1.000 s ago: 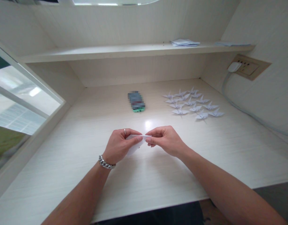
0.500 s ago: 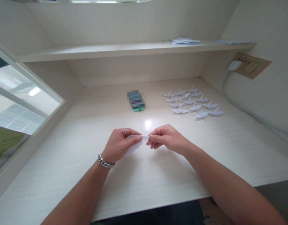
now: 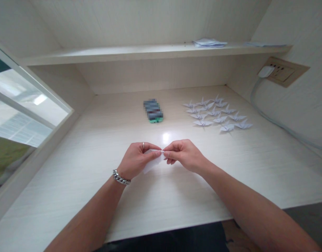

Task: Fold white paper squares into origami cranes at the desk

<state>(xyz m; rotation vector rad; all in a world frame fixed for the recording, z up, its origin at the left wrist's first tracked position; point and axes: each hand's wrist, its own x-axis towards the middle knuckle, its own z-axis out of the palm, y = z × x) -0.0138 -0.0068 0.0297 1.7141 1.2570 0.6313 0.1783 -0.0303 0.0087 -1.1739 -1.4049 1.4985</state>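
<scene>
A small folded piece of white paper [image 3: 152, 163] is held just above the desk [image 3: 103, 147] between both hands. My left hand [image 3: 136, 160], with a ring and a chain bracelet, pinches its left part, fingers closed. My right hand [image 3: 184, 154] pinches the paper's right tip with thumb and forefinger. Most of the paper is hidden by my fingers.
Several white paper cranes [image 3: 218, 113] lie in rows at the back right. A phone in a green case [image 3: 153, 111] lies behind my hands. Loose paper sheets [image 3: 209, 42] rest on the shelf. A plug and cable [image 3: 265, 71] run along the right wall; a window is left.
My hands have closed in on each other, so the strip of paper showing between them is shorter. The view has tilted slightly.
</scene>
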